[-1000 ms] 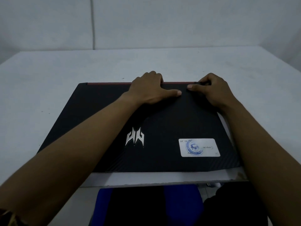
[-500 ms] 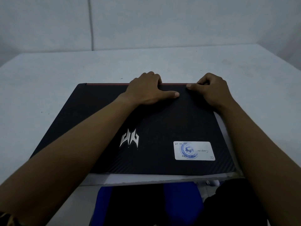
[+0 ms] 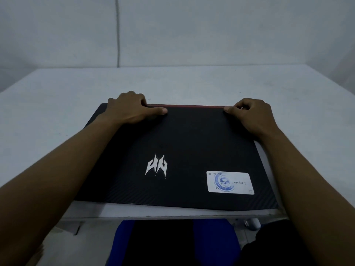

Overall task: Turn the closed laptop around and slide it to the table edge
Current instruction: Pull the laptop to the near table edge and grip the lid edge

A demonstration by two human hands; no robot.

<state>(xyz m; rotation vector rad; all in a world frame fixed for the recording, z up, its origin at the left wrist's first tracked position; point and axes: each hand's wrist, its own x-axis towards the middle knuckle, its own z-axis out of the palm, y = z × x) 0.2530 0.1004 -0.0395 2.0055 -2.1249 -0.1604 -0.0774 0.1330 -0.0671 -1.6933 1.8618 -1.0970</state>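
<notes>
A closed black laptop point(image 3: 192, 150) lies flat on the white table point(image 3: 192, 83), close to the near edge. Its lid carries a silver logo and a white sticker at the near right, both upside down to me. A red strip runs along its far edge. My left hand point(image 3: 130, 108) grips the far edge near the left corner, fingers curled over the back, thumb flat on the lid. My right hand point(image 3: 251, 114) grips the far edge near the right corner in the same way.
The table's near edge point(image 3: 172, 215) runs just below the laptop's front. A grey wall point(image 3: 192, 31) rises behind the table. Under the table edge I see blue and black clothing point(image 3: 211, 242) on my lap.
My left hand has slid left along the laptop's far edge, away from my right hand. The laptop has stayed near the table edge.
</notes>
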